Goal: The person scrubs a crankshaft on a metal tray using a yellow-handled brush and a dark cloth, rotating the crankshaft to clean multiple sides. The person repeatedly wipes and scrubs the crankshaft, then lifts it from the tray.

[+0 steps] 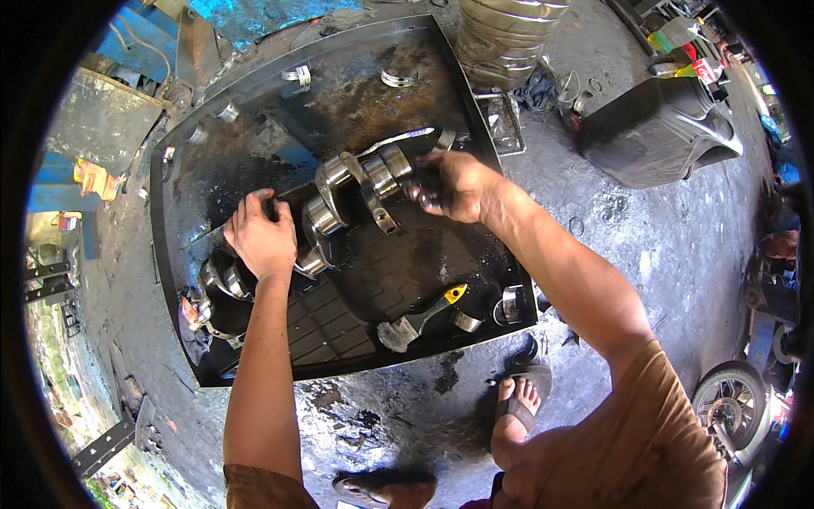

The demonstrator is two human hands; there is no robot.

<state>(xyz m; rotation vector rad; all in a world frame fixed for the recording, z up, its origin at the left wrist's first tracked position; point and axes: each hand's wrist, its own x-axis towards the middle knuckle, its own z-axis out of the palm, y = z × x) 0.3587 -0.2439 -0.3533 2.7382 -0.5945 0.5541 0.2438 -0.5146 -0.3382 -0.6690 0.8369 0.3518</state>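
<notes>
A steel crankshaft (326,214) lies slantwise in a black, oil-stained metal tray (398,360), its journals shiny. My left hand (261,235) is closed over a web toward its lower left part. My right hand (458,188), fingers blackened with grease, grips the crankshaft's upper right end; the fingertips are partly hidden behind that end. Just beyond the shaft lies a slim white toothbrush (398,138). On the near side of the tray rests a paintbrush (421,319) with a yellow-tipped handle, beside a curved bearing shell (466,321).
More bearing shells (398,79) lie at the tray's far side. A black plastic jug (653,131) stands on the stained floor to the right, and a wrapped drum (509,38) stands behind. A wheel (727,405) is at the lower right. My sandalled foot (519,399) is near the tray's edge.
</notes>
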